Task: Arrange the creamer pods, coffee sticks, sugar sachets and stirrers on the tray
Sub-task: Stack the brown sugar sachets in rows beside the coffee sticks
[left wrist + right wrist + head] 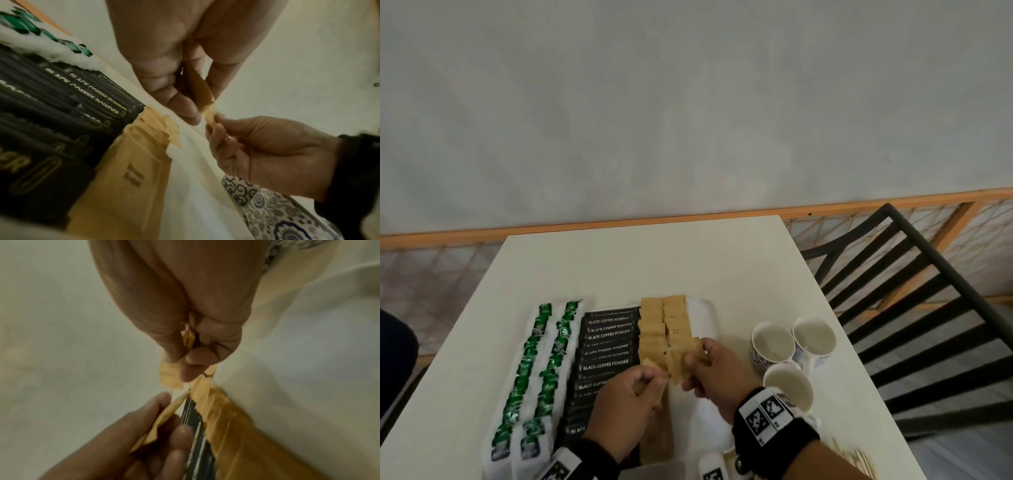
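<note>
Both hands over the tray, near its front. Left hand curls around tan sachets; right hand pinches more sachets between thumb and fingers. Sachet rows lie on the tray, beside black sticks. Cups to the right.

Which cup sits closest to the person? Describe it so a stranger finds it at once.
Start at the white table and go right of the tray to the cluster of three cups. The nearest cup lies just beyond the right hand. Unlike the two side by side behind it, it sits alone in front.
</note>
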